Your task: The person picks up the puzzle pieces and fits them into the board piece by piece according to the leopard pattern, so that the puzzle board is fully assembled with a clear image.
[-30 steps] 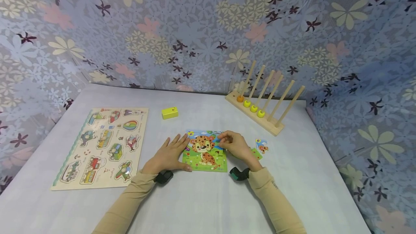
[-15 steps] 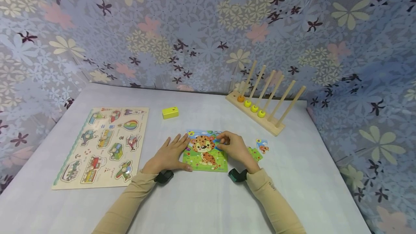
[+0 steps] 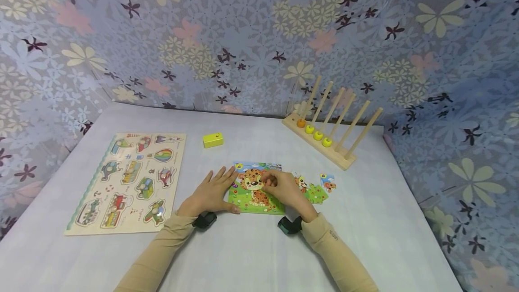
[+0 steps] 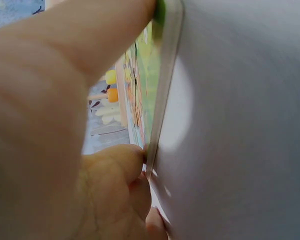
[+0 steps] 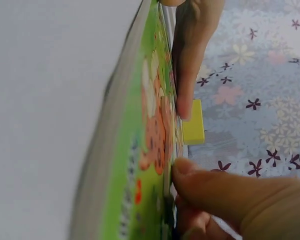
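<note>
A leopard picture puzzle (image 3: 259, 205) lies flat on the table, on a thin board. My left hand (image 3: 212, 193) rests along its left side, fingers spread; in the left wrist view its thumb (image 4: 115, 30) touches the board's edge. Over the puzzle's middle right, my right hand (image 3: 284, 188) has thumb and index finger drawn together. In the right wrist view the right thumb (image 5: 190, 175) meets a thin raised edge of a puzzle piece (image 5: 165, 120), which it seems to pinch; the fingertips are partly hidden. Several loose puzzle pieces (image 3: 318, 194) lie right of that hand.
Further right, another small piece (image 3: 327, 183) lies on the table. A wooden peg rack (image 3: 320, 143) with an orange bead and several yellow ones stands at the back right. A yellow block (image 3: 212, 140) sits behind the puzzle. A vehicle picture board (image 3: 125, 184) lies left.
My right hand has moved left and slightly down, over the leopard's face, uncovering the loose pieces on its right. The left hand has stayed in place.
</note>
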Available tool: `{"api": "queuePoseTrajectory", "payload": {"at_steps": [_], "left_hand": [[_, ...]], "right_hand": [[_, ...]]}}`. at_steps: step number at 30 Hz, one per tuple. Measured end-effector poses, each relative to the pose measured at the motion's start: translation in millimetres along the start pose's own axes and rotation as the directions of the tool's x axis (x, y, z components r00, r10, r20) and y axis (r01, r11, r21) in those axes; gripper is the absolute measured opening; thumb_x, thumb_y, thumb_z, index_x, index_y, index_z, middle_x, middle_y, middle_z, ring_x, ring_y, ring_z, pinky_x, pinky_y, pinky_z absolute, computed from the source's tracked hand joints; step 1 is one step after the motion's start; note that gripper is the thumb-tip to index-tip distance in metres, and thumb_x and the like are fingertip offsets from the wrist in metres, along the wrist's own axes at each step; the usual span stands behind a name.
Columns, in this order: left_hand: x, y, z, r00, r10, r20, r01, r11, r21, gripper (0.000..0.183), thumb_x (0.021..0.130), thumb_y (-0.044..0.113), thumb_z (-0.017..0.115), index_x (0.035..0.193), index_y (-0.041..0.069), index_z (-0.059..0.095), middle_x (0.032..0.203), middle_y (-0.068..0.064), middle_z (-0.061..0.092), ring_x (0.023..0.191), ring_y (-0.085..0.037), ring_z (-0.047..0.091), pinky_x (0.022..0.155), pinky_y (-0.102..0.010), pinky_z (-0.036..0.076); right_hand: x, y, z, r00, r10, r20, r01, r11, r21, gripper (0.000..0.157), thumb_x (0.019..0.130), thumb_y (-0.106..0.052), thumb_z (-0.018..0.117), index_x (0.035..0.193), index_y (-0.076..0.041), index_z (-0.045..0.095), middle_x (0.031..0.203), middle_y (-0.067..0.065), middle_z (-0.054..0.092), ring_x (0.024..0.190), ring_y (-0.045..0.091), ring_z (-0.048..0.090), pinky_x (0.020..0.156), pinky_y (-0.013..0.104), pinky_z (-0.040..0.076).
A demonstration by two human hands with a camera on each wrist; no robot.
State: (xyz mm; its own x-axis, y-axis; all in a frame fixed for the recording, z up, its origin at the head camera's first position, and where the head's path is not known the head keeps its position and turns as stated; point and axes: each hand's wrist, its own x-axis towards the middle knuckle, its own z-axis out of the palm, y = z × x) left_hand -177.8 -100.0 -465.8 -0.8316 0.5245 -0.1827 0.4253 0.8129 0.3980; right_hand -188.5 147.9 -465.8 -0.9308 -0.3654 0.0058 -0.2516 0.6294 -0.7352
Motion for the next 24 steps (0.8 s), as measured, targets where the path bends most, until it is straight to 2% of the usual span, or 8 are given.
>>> {"api": "queuePoseTrajectory", "payload": {"at_steps": [7,13,17,24], "left_hand": [[-1.2,2.5,-3.3,1.0,-0.004,0.011,0.004,1.0,-0.002,0.109,0.076,0.06,0.072,0.155,0.008,0.019,0.164,-0.01,0.014,0.151,-0.035,0.009,0.122,-0.058,0.006],[-1.4,3.3,-3.2,1.0,-0.015,0.008,0.015,1.0,0.001,0.109,0.075,0.059,0.073,0.155,0.008,0.019,0.163,-0.01,0.014,0.151,-0.035,0.01,0.122,-0.058,0.006],[-1.2,2.8,-2.1,1.0,-0.01,0.011,0.01,1.0,0.004,0.109,0.075,0.06,0.073,0.155,0.008,0.02,0.163,-0.009,0.014,0.151,-0.035,0.01,0.122,-0.058,0.006],[-1.1,1.5,-0.8,1.0,-0.01,-0.001,0.01,1.0,0.004,0.109,0.075,0.06,0.073,0.155,0.009,0.02,0.163,-0.009,0.015,0.151,-0.034,0.01,0.122,-0.058,0.006]], "right_hand": [[1,-2,-0.9,0.999,0.05,-0.019,-0.05,0.999,-0.017,0.014,0.087,-0.01,0.071,0.101,-0.01,0.069,0.076,-0.001,0.062,0.066,0.008,0.055,0.059,0.021,0.043],[0,4,-7.4,0.999,0.047,-0.017,-0.046,0.999,0.027,0.019,0.087,-0.011,0.071,0.105,-0.008,0.069,0.079,0.001,0.063,0.066,0.008,0.054,0.057,0.021,0.044],[-2,11,-18.7,0.997,0.066,-0.026,-0.064,0.995,0.078,0.022,0.088,-0.012,0.071,0.109,-0.007,0.068,0.081,0.004,0.065,0.067,0.01,0.056,0.057,0.021,0.045],[-8,29,-50.5,0.98,0.151,-0.131,-0.138,0.985,0.107,0.028,0.09,-0.013,0.069,0.116,-0.005,0.065,0.097,0.011,0.067,0.087,0.02,0.063,0.067,0.024,0.051]]}}
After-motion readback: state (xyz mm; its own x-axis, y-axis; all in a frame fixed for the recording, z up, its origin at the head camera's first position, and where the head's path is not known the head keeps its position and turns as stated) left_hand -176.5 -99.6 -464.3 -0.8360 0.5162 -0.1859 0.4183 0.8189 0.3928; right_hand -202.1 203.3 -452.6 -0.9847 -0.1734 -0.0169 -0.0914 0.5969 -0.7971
